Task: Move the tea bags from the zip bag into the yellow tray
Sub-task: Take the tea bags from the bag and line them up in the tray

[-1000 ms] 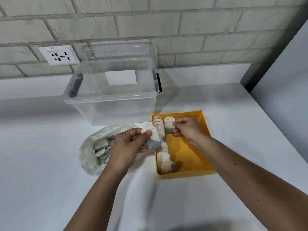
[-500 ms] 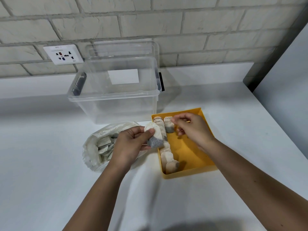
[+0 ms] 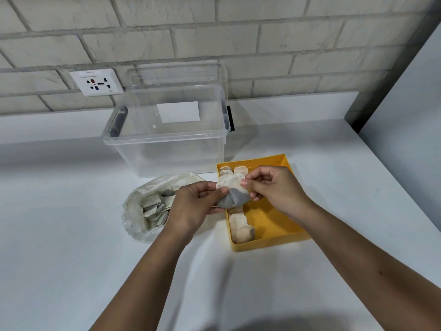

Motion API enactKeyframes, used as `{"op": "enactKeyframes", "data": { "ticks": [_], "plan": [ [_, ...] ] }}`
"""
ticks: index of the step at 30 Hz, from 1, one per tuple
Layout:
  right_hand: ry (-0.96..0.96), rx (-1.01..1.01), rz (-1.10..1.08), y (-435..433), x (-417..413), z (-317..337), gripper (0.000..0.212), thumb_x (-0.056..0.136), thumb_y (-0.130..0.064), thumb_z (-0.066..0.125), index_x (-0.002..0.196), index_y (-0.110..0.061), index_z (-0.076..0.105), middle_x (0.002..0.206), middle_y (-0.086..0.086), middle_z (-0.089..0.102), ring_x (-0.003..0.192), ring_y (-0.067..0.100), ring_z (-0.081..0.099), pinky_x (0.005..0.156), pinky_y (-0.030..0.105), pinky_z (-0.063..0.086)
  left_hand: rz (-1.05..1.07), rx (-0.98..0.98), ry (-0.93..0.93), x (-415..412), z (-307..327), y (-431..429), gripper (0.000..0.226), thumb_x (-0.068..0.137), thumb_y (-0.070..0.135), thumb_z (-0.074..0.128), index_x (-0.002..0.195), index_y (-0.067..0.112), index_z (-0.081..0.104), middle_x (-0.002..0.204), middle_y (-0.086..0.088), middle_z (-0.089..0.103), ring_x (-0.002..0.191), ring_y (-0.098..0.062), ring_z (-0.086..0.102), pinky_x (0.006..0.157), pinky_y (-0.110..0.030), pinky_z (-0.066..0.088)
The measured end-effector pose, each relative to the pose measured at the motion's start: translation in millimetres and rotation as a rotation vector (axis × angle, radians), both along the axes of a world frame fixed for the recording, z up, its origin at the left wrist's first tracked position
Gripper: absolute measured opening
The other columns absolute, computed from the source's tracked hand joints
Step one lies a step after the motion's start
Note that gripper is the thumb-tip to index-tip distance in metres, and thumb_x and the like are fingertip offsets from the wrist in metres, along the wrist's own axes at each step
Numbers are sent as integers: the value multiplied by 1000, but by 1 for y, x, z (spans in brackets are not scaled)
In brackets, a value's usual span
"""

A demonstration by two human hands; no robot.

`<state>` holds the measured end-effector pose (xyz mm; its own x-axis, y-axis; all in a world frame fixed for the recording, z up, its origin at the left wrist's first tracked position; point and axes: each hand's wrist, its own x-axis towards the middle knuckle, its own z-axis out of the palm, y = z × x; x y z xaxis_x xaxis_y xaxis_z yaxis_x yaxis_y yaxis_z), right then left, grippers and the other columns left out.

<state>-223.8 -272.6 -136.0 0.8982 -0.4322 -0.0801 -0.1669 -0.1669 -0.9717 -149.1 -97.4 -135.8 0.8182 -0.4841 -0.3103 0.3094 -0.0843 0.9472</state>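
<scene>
A small white paper tea bag (image 3: 232, 192) with a grey lower half is held between both hands, just above the left edge of the rectangular yellow plastic tray (image 3: 269, 242). The grip of the left hand (image 3: 191, 206) is narrow: the lower left part of the tea bag is pinched between the thumb and the fingers. The grip of the right hand (image 3: 274, 187) is narrow too, and the upper right edge of the same tea bag is pinched by thumb and forefinger. Inside the tray, a row of tea bags (image 3: 241, 229) is laid along the left wall, and one more single bag (image 3: 239, 169) stands beside the row at the far end. To the right of the row the yellow floor of the tray is seen as far as the right wall. The crumpled clear plastic zip bag (image 3: 133, 211) lies on the white desk (image 3: 59, 235) just left of the tray, and a heap of flat tea bags (image 3: 155, 209) is seen in its open mouth. A large transparent plastic box (image 3: 164, 151) stands behind both, close to the far edge of the tray. A white wall socket (image 3: 97, 82) is fixed on the brick wall behind the box. A wide stretch of white desk is seen in front of the tray and at its right side.
</scene>
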Motion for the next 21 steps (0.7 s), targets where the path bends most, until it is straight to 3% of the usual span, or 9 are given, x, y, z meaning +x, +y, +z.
{"op": "enactKeyframes", "data": {
  "ticks": [6,13,21],
  "plan": [
    [79,-109,-67,-31,4,-16,6,87,-17,71,87,-12,67,77,6,68,58,13,61,57,26,54,37,36,-32,4,-6,2,13,87,9,72,96,0,72,75,-3,76,69,-11,73,63,-22,60],
    [200,-218,-45,-37,27,-50,10,89,-19,69,89,-10,66,72,3,66,58,15,61,56,27,54,52,81,-77,9,-16,3,21,88,12,73,100,-4,70,87,-17,76,72,-11,71,63,-20,58],
    [215,-76,-122,-41,42,-64,7,90,-17,68,90,-11,65,68,3,63,55,13,58,56,27,56,51,55,-46,12,-16,3,20,87,11,73,100,-4,70,79,-6,75,71,-9,72,60,-19,57]
  ]
}}
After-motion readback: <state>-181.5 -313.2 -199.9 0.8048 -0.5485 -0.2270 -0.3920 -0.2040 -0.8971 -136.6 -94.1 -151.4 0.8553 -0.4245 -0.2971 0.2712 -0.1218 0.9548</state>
